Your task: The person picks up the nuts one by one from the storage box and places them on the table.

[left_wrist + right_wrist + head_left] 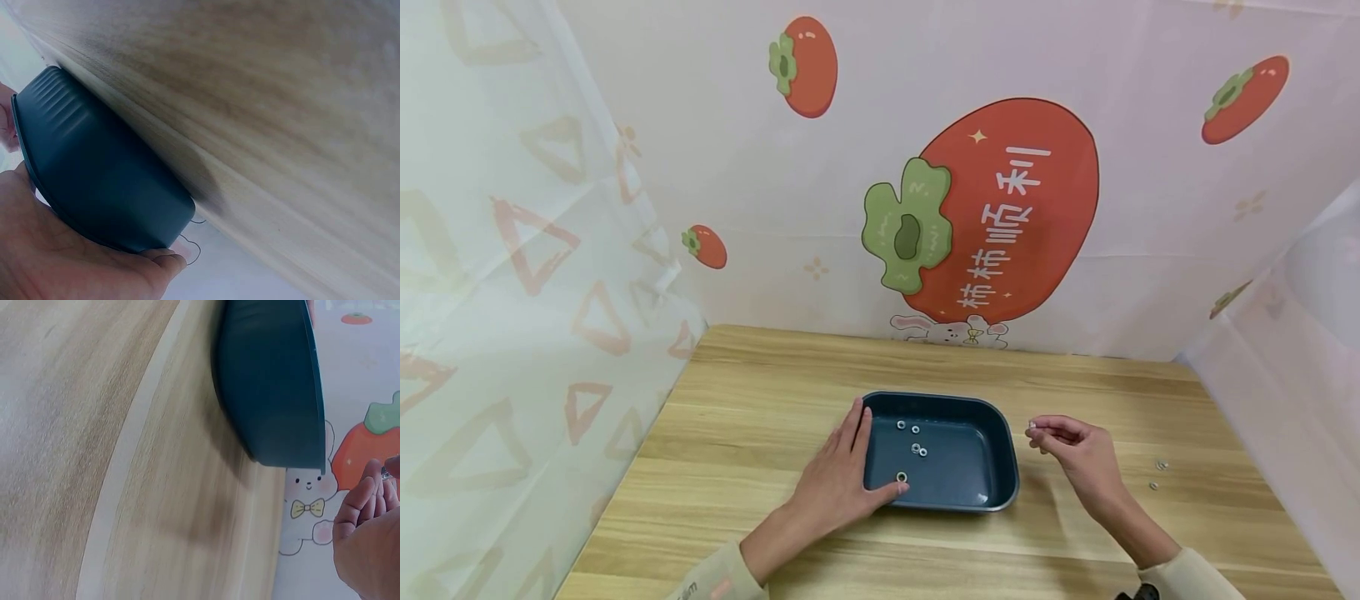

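Fingers of right hand (1078,454) pinching small ring (1032,426) beside tray (1000,492). Tray being steadied by flat left hand (835,483). Five rings (917,450) already in; two rings (1158,473) being left on table (737,400).

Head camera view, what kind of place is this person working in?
Probably a small tabletop work booth rather than a lived-in room. A light wooden table is screened by printed persimmon-pattern cloth at the back and sides, with only a dark blue rectangular tray of small metal rings on it.

Around my wooden table (760,400)
Persimmon-printed backdrop (1000,208) stands behind; a triangle-patterned sheet (512,292) hangs at left; two small nuts (1157,475) lie far right.
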The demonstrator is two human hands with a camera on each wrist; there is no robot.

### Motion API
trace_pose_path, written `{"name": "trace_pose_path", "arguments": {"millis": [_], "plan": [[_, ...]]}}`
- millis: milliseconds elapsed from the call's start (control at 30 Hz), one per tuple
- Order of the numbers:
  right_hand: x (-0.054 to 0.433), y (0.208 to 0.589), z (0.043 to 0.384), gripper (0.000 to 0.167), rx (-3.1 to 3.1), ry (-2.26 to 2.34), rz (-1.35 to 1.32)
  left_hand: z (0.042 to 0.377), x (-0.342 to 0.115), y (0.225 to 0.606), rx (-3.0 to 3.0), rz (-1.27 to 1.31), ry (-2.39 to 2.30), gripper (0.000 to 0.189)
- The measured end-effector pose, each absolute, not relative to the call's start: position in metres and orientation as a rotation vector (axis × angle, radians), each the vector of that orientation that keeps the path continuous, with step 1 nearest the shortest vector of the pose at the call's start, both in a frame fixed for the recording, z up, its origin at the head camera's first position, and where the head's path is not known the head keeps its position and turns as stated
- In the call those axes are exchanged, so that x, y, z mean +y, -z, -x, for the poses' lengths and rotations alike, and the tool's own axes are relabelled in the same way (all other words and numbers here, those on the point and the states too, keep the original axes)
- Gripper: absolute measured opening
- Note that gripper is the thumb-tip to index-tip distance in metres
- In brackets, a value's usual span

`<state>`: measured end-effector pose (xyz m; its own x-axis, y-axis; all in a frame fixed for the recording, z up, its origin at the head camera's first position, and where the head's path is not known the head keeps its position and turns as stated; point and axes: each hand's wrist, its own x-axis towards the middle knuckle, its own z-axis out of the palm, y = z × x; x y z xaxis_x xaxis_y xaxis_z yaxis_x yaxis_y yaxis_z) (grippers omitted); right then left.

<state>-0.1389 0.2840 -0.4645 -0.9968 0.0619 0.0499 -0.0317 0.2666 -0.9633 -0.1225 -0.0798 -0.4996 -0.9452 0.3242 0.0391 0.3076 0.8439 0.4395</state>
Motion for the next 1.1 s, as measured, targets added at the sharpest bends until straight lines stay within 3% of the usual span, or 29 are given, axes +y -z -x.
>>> {"name": "trace_pose_path", "arguments": {"millis": [567, 1100], "plan": [[0.314, 0.469, 0.140, 0.025, -2.423, -1.811, 0.076, 0.123, -0.080, 0.500, 2.981, -0.505, -0.700, 0.120], [0.346, 0.477, 0.142, 0.011, -2.382, -1.835, 0.081, 0.122, -0.079, 0.498, 2.971, -0.496, -0.702, 0.120]]}}
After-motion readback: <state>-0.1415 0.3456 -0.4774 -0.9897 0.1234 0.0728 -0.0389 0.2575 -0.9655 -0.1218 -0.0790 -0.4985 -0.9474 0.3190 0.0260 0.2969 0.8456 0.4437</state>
